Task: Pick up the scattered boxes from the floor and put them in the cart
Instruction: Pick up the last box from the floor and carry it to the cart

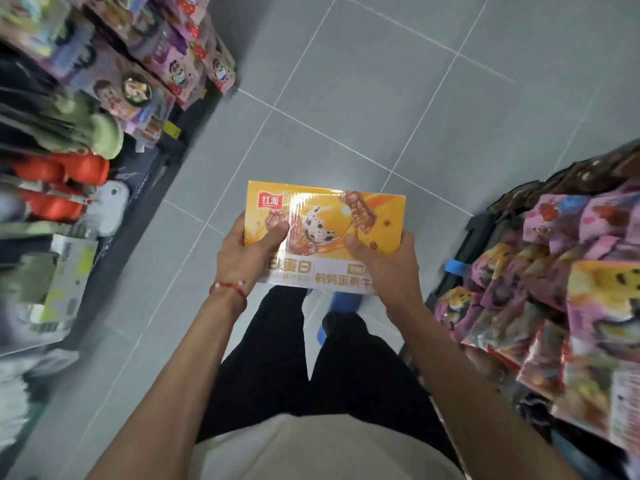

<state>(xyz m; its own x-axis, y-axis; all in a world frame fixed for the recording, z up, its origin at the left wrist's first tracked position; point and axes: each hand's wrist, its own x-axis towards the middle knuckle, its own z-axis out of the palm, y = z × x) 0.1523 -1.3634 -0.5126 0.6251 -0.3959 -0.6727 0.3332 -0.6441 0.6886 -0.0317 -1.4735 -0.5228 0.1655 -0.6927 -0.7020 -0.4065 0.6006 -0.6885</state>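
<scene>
Grey tiled floor (381, 81) fills the view from 12 o'clock down through the middle. Shelves (86, 98) crowded with blurred toys and purple cartoon packs run along the edge from 11 to 8 o'clock. From 3 to 5 o'clock, a heap of pink packets (571, 271) sits in a black frame (481, 230); whether this is the cart cannot be told. Black trousers (277, 358) stand at 6 o'clock, with blue shoes (343, 301) just under the box. The yellow box (332, 216), shrink-wrapped and printed with a red logo and a speckled egg, is held flat at the centre, clear of the floor, between the two hands. The left hand (246, 254) grips its 8 o'clock corner, thumb on top. The right hand (384, 268) grips its 4 o'clock corner, thumb also on the face. The hands are apart, one at each near corner. A red string bracelet (228, 289) circles the left wrist.
</scene>
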